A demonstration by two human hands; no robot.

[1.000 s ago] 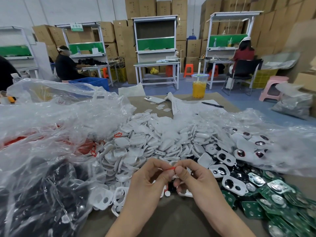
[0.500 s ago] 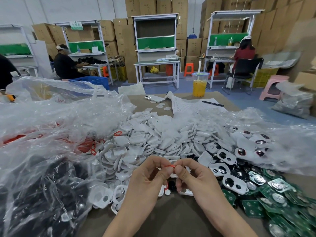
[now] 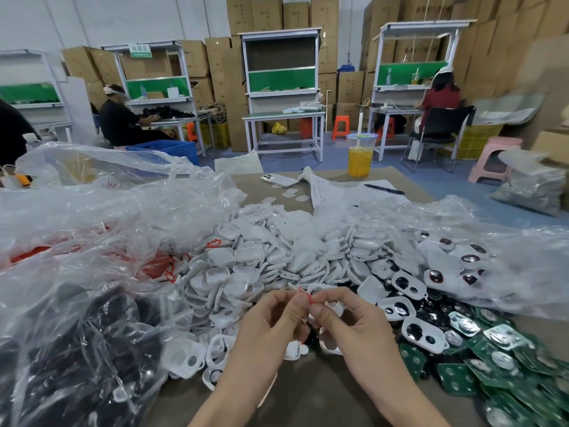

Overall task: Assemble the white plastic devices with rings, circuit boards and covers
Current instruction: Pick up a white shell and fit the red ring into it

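Now, left hand: your left hand (image 3: pixel 271 322) is curled, with thumb and forefinger pinching a small red ring (image 3: pixel 306 296) at the fingertips.
Right hand: your right hand (image 3: pixel 351 325) meets it fingertip to fingertip and pinches the same red ring from the other side. A white piece shows behind its fingers, and you cannot tell whether it is held or lies on the heap.
Ring position: it is raised between your two hands in the middle foreground, over the near edge of the white heap.
Housings: a broad pile of white plastic shells (image 3: pixel 277 254) spreads across the table (image 3: pixel 308 396) just beyond your hands.
Covers: white covers (image 3: pixel 423 334) with dark holes lie just to the right of your right hand.
Boards: green circuit boards (image 3: pixel 492 365) are heaped at the near right, beside the covers.
Spare rings: more red rings (image 3: pixel 154 263) sit under a clear plastic bag (image 3: pixel 92 241) on your left, against the white pile.
Far edge: a cup (image 3: pixel 360 157) of yellow drink, a phone (image 3: pixel 278 179) and a pen (image 3: pixel 383 188) on a sheet of paper (image 3: pixel 338 192) lie beyond the pile.
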